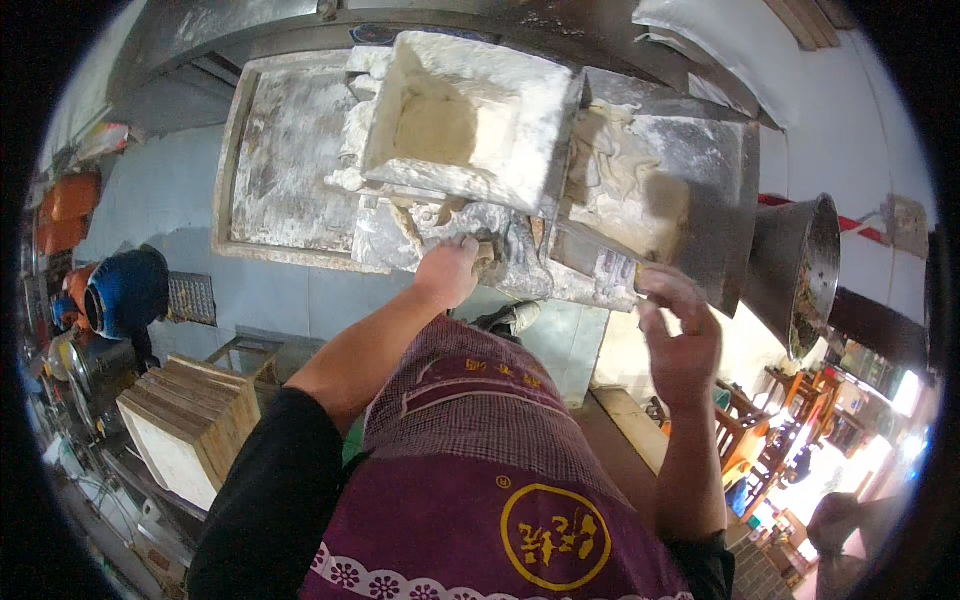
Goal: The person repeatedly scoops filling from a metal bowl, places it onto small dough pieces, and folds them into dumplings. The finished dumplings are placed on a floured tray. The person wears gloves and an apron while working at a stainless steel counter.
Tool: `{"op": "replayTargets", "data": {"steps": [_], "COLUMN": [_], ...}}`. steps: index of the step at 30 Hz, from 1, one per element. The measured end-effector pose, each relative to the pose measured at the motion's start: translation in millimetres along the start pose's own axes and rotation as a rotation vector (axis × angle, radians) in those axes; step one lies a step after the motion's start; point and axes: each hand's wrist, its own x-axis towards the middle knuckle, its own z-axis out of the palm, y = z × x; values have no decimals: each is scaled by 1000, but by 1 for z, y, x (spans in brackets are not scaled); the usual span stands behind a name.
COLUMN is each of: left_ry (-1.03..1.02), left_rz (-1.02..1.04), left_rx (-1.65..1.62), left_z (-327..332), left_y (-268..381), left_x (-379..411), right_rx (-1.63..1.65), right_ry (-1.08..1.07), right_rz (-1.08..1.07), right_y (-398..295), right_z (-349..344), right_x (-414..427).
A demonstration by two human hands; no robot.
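A flour-dusted dough machine stands before me, with a square hopper (525, 142) on top. My left hand (448, 268) is at its near side, fingers curled beside a small brownish block (487, 250). Whether the fingers grip a part there is hidden. At the front right corner my right hand (681, 330) is raised with bent fingers, thumb apart from the forefinger, and nothing visible in it. Its fingertips are close to a small switch panel (616, 271); contact is unclear. Folded pale dough (611, 169) lies on the metal surface right of the hopper.
A floury, rimmed wooden tray (292, 157) extends left of the hopper. A large steel bowl (795, 277) stands tilted at the right. Stacked wooden-sided boxes (187, 420) and a blue barrel (127, 292) are at the left. A shoe (517, 316) shows below the machine.
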Motion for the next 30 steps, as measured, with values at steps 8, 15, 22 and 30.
{"op": "replayTargets", "data": {"steps": [8,15,22,30], "left_ry": [110,250,152,-16], "left_rz": [-91,-223,138,258], "left_rx": [144,-136,-1195,-1236], "left_z": [37,48,-66,-127], "left_y": [-2,-5,140,214], "left_x": [15,12,-95,-143], "right_rx": [76,88,426,559], "right_ry": [-169,-240,-359,-200], "right_rz": [68,151,282,55], "right_y": [2,23,30,25], "right_z": [7,-15,-18,-73], "right_x": [-25,-48,-36,-40]}}
